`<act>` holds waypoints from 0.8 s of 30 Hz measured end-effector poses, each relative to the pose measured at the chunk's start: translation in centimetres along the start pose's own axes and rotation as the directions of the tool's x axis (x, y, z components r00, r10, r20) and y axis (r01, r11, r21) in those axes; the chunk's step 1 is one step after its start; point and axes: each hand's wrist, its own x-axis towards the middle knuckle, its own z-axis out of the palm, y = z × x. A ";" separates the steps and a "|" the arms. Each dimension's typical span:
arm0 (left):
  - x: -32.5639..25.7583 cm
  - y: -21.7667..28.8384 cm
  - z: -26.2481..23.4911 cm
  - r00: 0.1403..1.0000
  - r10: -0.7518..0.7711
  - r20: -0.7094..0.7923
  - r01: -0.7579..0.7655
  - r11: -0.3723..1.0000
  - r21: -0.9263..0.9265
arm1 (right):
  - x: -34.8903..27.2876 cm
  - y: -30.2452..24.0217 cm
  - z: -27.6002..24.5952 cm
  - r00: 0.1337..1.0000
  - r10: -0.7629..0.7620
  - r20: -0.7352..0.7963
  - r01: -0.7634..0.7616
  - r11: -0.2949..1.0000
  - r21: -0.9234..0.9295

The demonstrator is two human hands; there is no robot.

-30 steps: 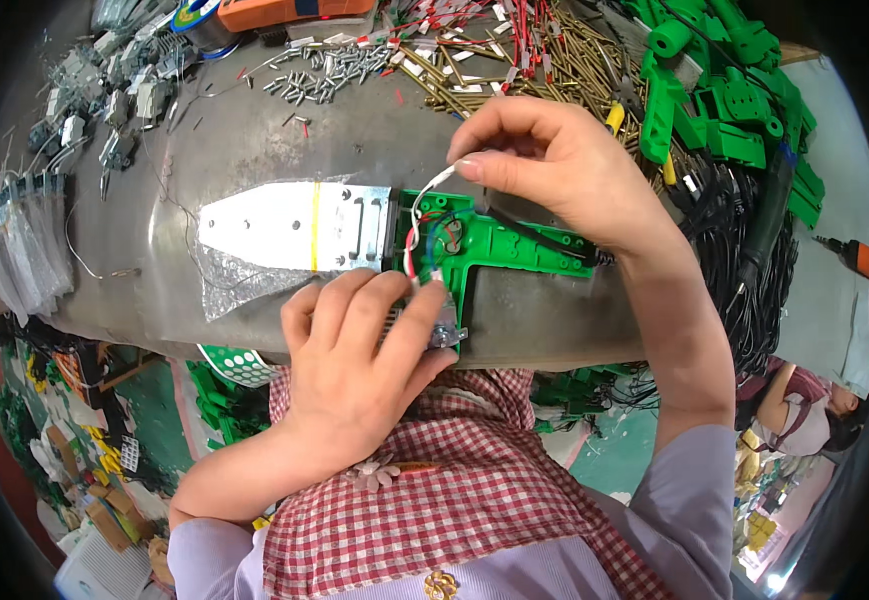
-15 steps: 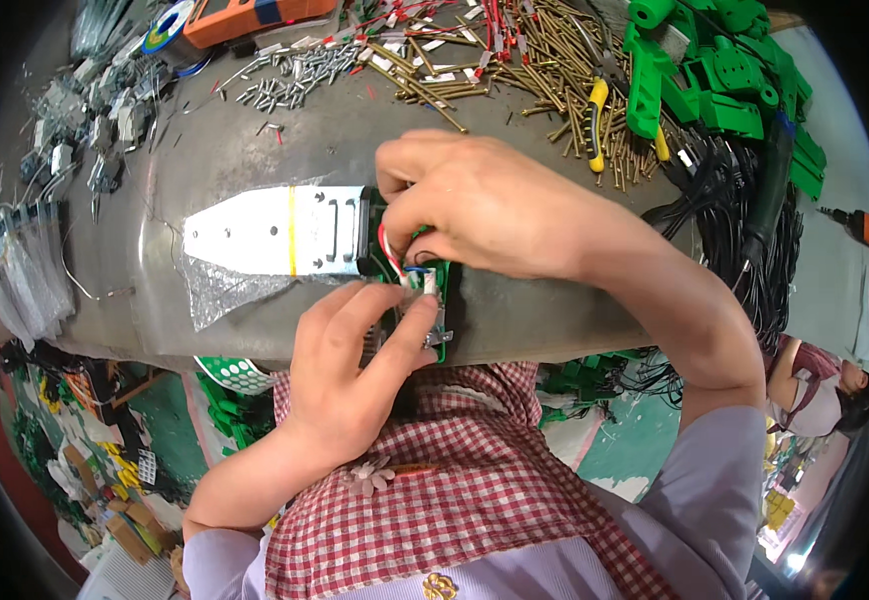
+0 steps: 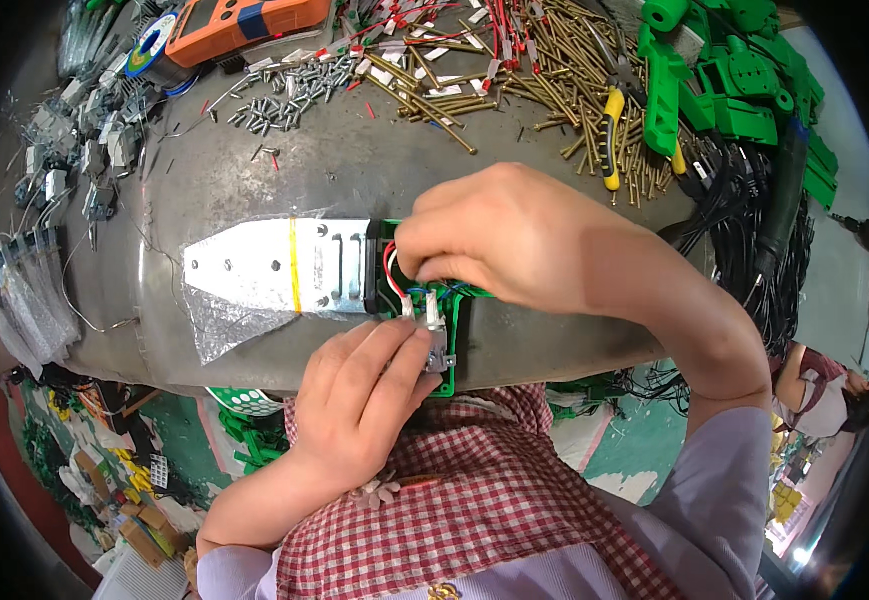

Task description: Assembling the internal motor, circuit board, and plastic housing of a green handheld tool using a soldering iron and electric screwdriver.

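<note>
Green housing lies at the table's near edge, joined to a metal blade. My left hand pinches its switch; my right hand, curled, presses thin wires inside. Risk: wires pinched or torn loose.

Grey metal workbench, green floor below, cluttered boxes at lower left

Loose screws are scattered upper left of the frame, right below an orange meter. Brass rods fill the top middle, with green plastic parts and black cables upper right.
</note>
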 end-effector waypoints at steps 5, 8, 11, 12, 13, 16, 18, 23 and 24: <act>0.0 -0.8 0.1 0.995 0.093 -0.042 -0.096 0.994 -0.058 | 0.1 0.3 0.5 0.995 -0.100 -0.016 0.095 0.980 -0.173; 0.7 -0.4 -0.2 0.996 0.085 0.039 -0.084 0.996 -0.027 | 0.3 0.4 0.2 0.993 -0.113 -0.013 0.110 0.981 -0.157; 1.1 0.3 -1.1 0.987 0.071 0.146 -0.090 0.987 0.130 | 0.1 0.5 0.1 0.997 -0.083 0.003 0.083 0.987 -0.140; 1.1 0.2 -1.0 0.987 0.070 0.147 -0.090 0.987 0.130 | 0.0 0.5 0.1 0.997 -0.083 0.003 0.083 0.987 -0.139; 1.0 0.1 -0.9 0.986 0.080 0.143 -0.100 0.985 0.140 | -0.1 0.5 0.1 0.997 -0.074 0.005 0.074 0.991 -0.109; 0.9 0.4 -1.0 0.990 0.089 0.109 -0.111 0.969 0.220 | -0.2 0.3 0.3 0.999 -0.052 0.015 0.053 0.996 -0.067; 0.7 0.3 -0.8 0.992 0.094 0.080 -0.113 0.952 0.285 | -0.3 0.2 0.3 0.999 -0.035 0.019 0.036 0.998 -0.055; 0.4 -0.8 -0.3 0.985 0.174 0.017 -0.173 0.958 0.227 | -0.2 0.2 0.1 0.994 -0.091 0.063 0.101 0.979 -0.179; 0.5 -0.9 -0.3 0.984 0.174 0.022 -0.175 0.958 0.228 | -0.2 0.2 0.1 0.994 -0.092 0.061 0.101 0.979 -0.175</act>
